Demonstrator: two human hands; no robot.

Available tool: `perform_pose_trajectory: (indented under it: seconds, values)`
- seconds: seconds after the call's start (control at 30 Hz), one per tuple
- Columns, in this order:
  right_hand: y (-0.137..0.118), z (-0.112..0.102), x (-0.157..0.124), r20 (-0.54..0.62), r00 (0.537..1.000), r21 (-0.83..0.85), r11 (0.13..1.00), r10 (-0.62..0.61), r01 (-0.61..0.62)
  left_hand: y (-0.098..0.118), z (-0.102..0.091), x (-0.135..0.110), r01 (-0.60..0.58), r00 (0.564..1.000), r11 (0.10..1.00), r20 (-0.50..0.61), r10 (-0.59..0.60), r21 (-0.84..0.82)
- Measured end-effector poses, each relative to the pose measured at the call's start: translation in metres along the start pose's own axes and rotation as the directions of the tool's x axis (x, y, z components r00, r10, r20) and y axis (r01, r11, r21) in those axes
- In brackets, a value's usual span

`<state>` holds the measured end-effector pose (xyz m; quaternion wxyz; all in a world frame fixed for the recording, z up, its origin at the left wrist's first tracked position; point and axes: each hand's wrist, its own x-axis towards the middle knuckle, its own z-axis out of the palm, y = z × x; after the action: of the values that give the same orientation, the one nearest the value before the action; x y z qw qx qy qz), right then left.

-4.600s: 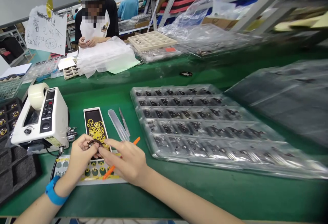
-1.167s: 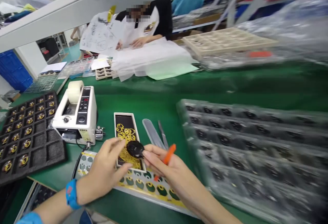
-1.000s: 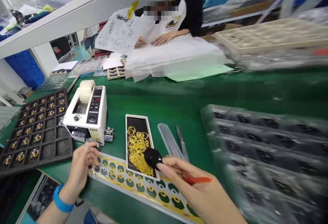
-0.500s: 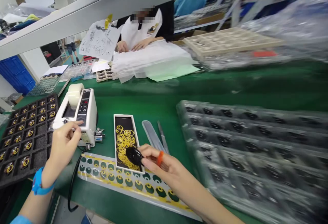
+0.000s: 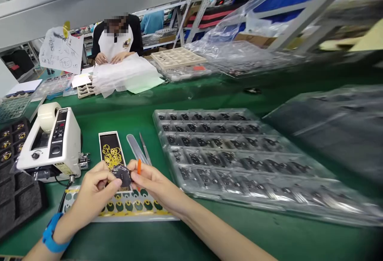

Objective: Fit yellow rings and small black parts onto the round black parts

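Note:
My right hand (image 5: 145, 175), with an orange band on one finger, pinches the right edge of a round, shiny black part (image 5: 122, 174). At that part's left edge is my left hand (image 5: 103, 185), thumb and forefinger pressed together; whatever lies between them is too small to make out. Just behind the black part, a white-rimmed box (image 5: 121, 143) holds a heap of yellow rings (image 5: 111, 155). A sheet with green and yellow shapes (image 5: 128, 206) lies beneath my hands. To the left stands a white tape dispenser (image 5: 67, 141) carrying a roll of clear tape (image 5: 48, 116).
A large clear tray (image 5: 209, 141) of black parts covers the right side. Tweezers (image 5: 145, 148) and a translucent strip (image 5: 136, 148) lie beyond my right hand. At far left is a black foam tray (image 5: 26, 197). Across the bench a person (image 5: 116, 46) handles thin white sheets (image 5: 125, 71).
My left hand has left the tape dispenser and come to the black part in my right hand. The view has swung right, bringing more of the clear tray into sight.

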<state>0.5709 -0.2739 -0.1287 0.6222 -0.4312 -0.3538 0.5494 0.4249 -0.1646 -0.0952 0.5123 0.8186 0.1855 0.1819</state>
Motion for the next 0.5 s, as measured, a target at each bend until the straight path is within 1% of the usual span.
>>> perform_pose_trajectory:
  seconds: [0.13,0.27,0.5]
  values:
    - [0.0007,0.0009,-0.0007,0.030,0.999,0.008,1.000,-0.027,0.027,-0.0013,-0.0049,-0.0005,-0.001,1.000,1.000,0.029,0.001,-0.005]
    - [0.0033,-0.0001,-0.0005,0.043,0.999,0.017,1.000,-0.026,0.025,-0.0010,-0.0044,0.0000,0.005,1.000,1.000,0.029,-0.005,-0.001]
    - [0.0043,-0.0005,-0.0005,0.037,0.999,0.011,1.000,-0.006,0.006,-0.0022,-0.0019,-0.0006,-0.020,1.000,1.000,-0.003,0.020,0.022]
